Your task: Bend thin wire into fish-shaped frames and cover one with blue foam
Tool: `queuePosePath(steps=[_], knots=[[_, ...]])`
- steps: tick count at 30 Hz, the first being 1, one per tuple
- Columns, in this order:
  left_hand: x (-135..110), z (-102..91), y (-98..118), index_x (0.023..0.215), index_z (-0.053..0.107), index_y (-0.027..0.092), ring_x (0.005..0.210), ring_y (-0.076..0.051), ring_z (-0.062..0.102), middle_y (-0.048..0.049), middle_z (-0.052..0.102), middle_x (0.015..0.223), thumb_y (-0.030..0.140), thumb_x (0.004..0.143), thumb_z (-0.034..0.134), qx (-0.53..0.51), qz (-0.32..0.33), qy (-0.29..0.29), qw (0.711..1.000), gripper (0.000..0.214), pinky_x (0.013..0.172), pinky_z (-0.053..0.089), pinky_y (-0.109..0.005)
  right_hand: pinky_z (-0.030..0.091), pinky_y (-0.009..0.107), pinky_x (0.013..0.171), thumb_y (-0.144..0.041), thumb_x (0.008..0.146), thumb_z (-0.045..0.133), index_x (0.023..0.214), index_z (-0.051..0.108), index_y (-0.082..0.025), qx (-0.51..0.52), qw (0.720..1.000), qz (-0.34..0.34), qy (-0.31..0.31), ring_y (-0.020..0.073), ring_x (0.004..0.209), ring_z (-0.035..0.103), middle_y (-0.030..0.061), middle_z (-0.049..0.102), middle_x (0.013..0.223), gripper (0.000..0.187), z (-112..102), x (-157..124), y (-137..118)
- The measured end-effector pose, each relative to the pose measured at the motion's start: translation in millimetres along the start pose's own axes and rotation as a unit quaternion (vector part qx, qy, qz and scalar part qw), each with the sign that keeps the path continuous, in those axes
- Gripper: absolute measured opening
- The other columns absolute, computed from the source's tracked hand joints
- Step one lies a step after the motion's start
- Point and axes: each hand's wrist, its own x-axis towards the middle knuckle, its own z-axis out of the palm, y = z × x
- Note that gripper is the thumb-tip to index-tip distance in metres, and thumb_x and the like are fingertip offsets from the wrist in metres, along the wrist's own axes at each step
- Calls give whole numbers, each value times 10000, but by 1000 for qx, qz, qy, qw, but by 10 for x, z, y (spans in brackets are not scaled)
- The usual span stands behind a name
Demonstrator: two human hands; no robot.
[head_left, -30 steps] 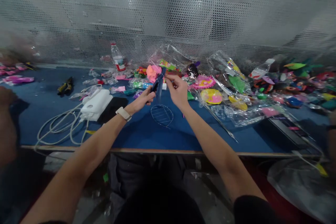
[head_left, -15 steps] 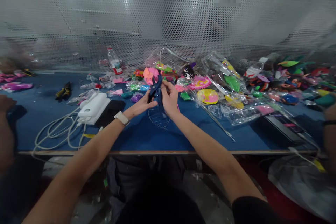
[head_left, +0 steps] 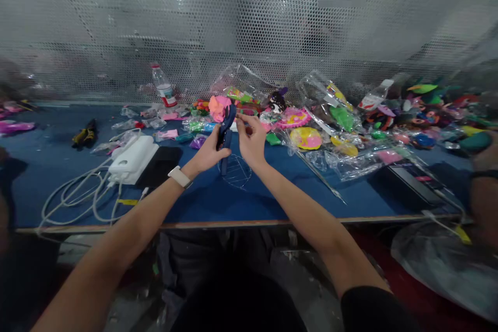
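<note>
Your left hand (head_left: 210,151) is closed around the dark blue strip (head_left: 224,160), held just in front of the pink lump (head_left: 218,108); your right hand (head_left: 252,141) sits beside its top, fingers bunched, and I can't tell whether they pinch anything. A slack left grip could let the strip twist or slip, and dipping low could snag the wire ring (head_left: 238,172). Plastic bags (head_left: 249,77) crowd the far side, the white charger (head_left: 133,160) limits your left; the table (head_left: 218,205) offers room toward its front edge.

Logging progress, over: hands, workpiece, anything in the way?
Left hand gripping dark blue piece. Right hand at its upper end, grip unclear. Nearest clutter: pink clump, just behind it in view.
</note>
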Motion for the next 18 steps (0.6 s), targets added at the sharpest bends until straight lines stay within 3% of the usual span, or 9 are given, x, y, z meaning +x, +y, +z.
queuePosePath(steps=[4,8,10,12,15,18], knots=[[-12,-88,-2,1275,514,167,846,-209,533,-47,596,992,314,733,692,128,12,32,991,589,757,465,-353,571,370,691,-348,1068,637,1099,807,-271,-50,995,-88,-20,180,779,595,64,619,1090,190,-189,145,118],[-13,-99,2,1298,471,156,753,-167,499,-31,584,957,288,708,712,167,18,51,985,651,691,410,-334,578,406,762,-175,1017,568,970,776,-247,-63,982,-165,-71,210,865,621,69,646,1077,225,-263,193,131],[-16,-98,15,1259,482,162,708,-156,480,-4,568,889,265,702,707,172,12,47,984,610,655,376,-326,582,408,766,-173,1001,583,948,731,-238,-52,983,-154,-90,217,878,640,65,671,1041,170,-245,187,127],[-19,-105,25,1173,505,175,657,-147,447,33,517,786,266,719,691,173,-2,38,984,499,618,336,-322,590,401,748,-226,1008,622,1062,689,-247,-15,988,-116,-100,213,848,659,51,697,1004,89,-209,172,135],[-21,-123,5,1144,516,176,645,-147,440,48,494,751,323,755,678,163,-9,5,986,446,610,338,-315,608,397,740,-368,1007,701,1249,592,-267,53,993,-59,-92,202,799,681,31,729,981,284,-160,152,162],[-22,-134,-46,1268,498,146,733,-174,513,6,584,868,366,800,642,148,6,-28,989,537,677,407,-322,616,402,743,-461,984,739,1195,582,-273,68,993,-34,-89,198,776,689,19,741,958,323,-151,146,180]])
